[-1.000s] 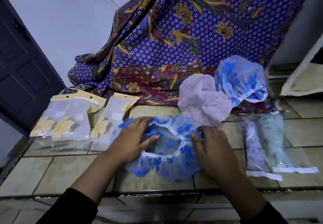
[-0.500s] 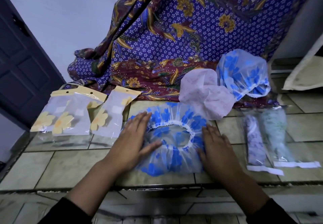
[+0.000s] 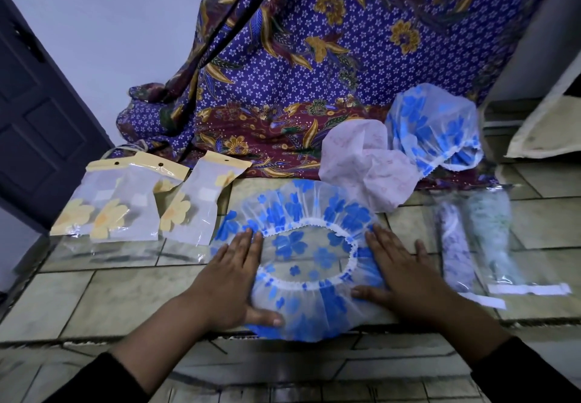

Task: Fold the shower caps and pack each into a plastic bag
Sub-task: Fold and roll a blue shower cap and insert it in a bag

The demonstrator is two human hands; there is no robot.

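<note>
A clear shower cap with blue flowers (image 3: 301, 255) lies spread flat on the tiled floor, its white elastic opening facing up. My left hand (image 3: 232, 280) presses flat on its left edge, fingers straight. My right hand (image 3: 402, 273) presses flat on its right edge. Behind it lie a pink shower cap (image 3: 364, 167) and another blue-flowered cap (image 3: 434, 129). To the left lie plastic bags with yellow headers and yellow flowers (image 3: 122, 201). To the right lie two clear bags with rolled caps inside (image 3: 471, 245).
A purple patterned cloth (image 3: 314, 56) hangs down onto the floor behind the caps. A dark door (image 3: 34, 104) stands at the left. A pale board (image 3: 544, 126) leans at the far right. A step edge runs just below my hands.
The cap was bunched between my hands; both hands have moved apart and spread it flat, and its opening is now wider.
</note>
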